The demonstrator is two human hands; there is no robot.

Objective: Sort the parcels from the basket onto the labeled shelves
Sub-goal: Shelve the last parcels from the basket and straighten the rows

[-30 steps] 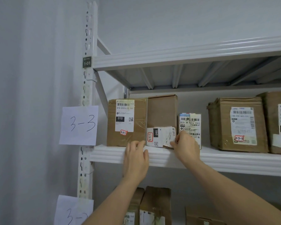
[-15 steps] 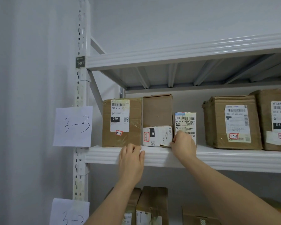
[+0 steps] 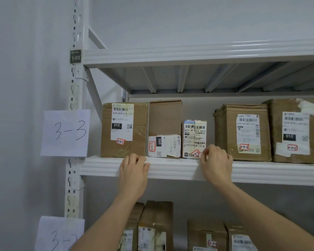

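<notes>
While the right hand (image 3: 216,164) is pinching the lower right corner of the small labelled parcel (image 3: 194,139) standing on the 3-3 shelf (image 3: 170,169), left fingers (image 3: 134,161), loosely together, are resting on the shelf edge; an abrupt release is likely tipping it.

Both bare forearms reach up from the bottom edge and angle inward and upward. The left hand (image 3: 134,171) is seen from the back, its fingers held together and bent over at the tips, the thumb out of sight behind the palm. The right hand (image 3: 216,165) sits at about the same height, well apart from the left, also back toward the camera, its wrist bent slightly. Its fingers (image 3: 209,151) curl loosely forward, with thumb and forefinger close together at their tips.
</notes>
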